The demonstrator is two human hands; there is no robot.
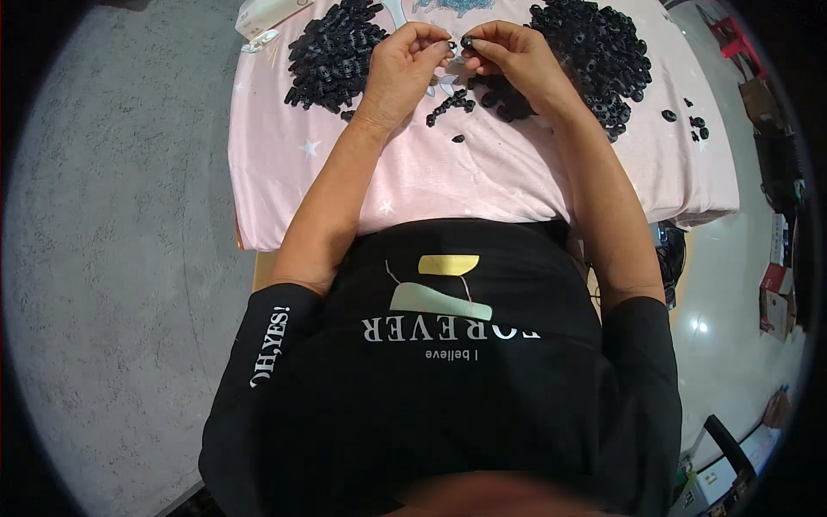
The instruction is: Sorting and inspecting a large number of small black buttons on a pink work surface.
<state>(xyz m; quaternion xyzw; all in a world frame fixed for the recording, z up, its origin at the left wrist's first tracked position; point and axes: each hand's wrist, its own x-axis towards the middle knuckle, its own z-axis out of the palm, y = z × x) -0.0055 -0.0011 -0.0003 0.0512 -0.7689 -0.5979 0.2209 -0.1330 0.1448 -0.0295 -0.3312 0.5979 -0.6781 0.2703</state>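
My left hand and my right hand meet over a table covered with a pink cloth. Each pinches a small black ring-shaped part between thumb and fingertips; the left one's part and the right one's part almost touch. A big pile of the same black parts lies left of my left hand. Another pile lies right of my right hand. A few loose black parts sit on the cloth just below my hands.
Several stray black parts lie near the cloth's right edge. A white packet sits at the table's far left corner. Grey floor spreads to the left; cardboard boxes and clutter stand on the glossy floor at right.
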